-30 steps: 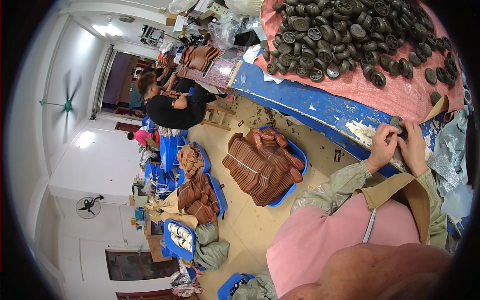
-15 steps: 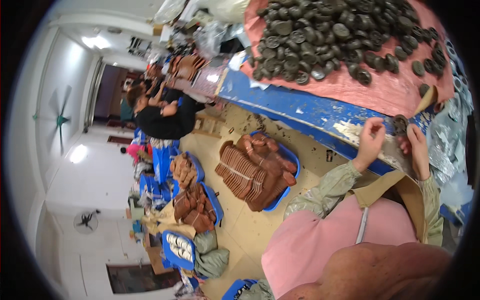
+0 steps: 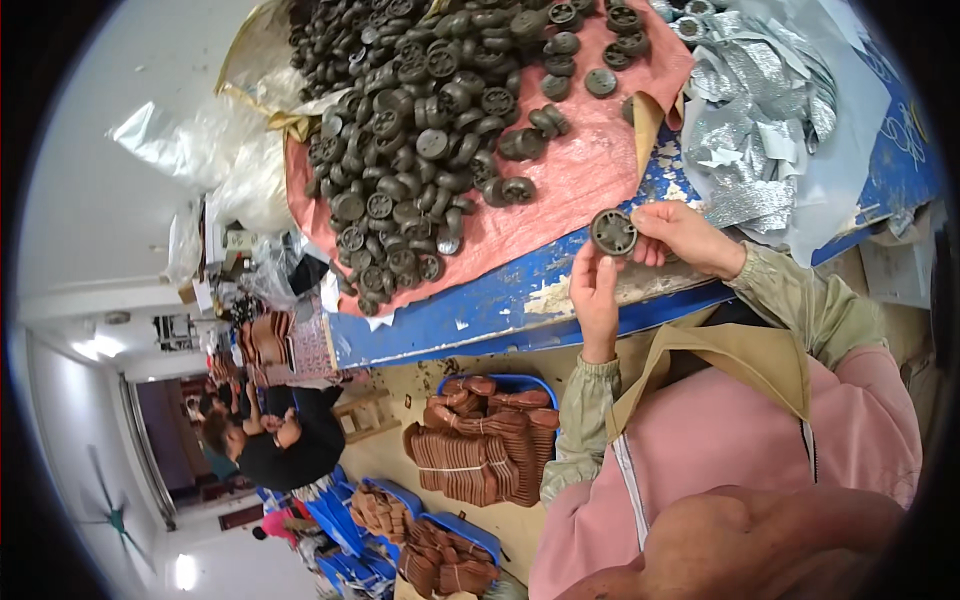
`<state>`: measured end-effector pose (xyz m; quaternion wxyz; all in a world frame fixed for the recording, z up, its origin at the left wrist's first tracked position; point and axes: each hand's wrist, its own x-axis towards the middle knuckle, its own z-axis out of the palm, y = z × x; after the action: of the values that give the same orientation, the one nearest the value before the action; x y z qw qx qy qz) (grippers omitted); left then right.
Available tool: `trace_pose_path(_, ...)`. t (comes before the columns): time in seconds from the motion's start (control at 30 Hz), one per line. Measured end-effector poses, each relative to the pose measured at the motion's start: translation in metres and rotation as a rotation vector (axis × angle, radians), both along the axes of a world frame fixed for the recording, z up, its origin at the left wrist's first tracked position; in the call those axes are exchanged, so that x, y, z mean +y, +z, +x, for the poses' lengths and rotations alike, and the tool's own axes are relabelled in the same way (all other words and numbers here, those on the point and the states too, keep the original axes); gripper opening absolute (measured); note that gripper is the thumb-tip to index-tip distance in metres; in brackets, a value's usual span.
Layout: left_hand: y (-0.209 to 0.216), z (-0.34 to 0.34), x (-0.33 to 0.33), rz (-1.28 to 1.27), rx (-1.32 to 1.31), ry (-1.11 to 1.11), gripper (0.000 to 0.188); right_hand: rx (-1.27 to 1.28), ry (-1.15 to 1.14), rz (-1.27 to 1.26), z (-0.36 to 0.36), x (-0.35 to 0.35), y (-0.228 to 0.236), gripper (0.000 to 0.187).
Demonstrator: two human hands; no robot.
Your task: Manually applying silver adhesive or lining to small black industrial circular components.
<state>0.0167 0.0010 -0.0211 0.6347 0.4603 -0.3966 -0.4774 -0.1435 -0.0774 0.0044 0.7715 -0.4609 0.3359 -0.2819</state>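
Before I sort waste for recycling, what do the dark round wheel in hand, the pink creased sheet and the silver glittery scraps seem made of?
Dark round wheel: probably moulded plastic or rubber, dull; regular recesses suggest moulding.
Pink creased sheet: likely plastic, faintly shiny; wrinkles catch light.
Silver glittery scraps: perhaps coated fabric or synthetic leather; sparkling, folded, backing unclear.

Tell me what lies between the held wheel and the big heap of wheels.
In the head view, pink sheeting lies between the heap and the held wheel, with a strip of worn blue tabletop closest to the wheel.
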Motion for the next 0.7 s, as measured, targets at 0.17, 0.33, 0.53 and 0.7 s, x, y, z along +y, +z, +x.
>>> trace_pose_path(0.17, -0.003, -0.005, 0.003, 0.000, 0.151, -0.038, 0.022, 0.037, 0.065, -0.005, -0.011, 0.001, -0.007, 0.037)
trace_pose_path(0.33, -0.002, 0.013, 0.003, 0.200, -0.069, -0.046, 0.024, 0.542, -0.011, -0.648, -0.017, 0.016, 0.003, 0.025)
trace_pose_path(0.53, -0.013, 0.040, -0.019, 0.015, -1.097, 0.132, 0.038, 0.530, -0.217, -0.856, -0.066, 0.036, 0.054, 0.015)
trace_pose_path(0.7, 0.004, 0.026, -0.022, 0.038, -0.963, 0.382, 0.033, 0.631, -0.475, -0.721, -0.129, 0.008, 0.074, 0.013)
